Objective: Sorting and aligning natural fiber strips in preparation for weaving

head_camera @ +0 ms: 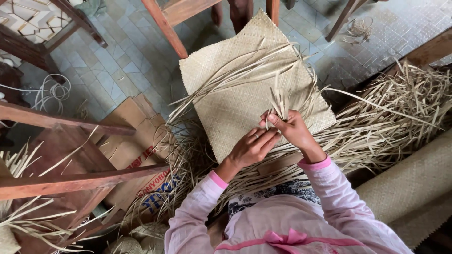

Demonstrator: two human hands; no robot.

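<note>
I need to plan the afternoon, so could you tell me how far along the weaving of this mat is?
A large square of woven mat looks finished, tight and even. In hand: the right hand pinches a few upright strips at the mat's near edge, and the left hand touches them from below. Left: many loose strands trail unwoven across the mat, and a big pile of strips lies beside it.
</note>
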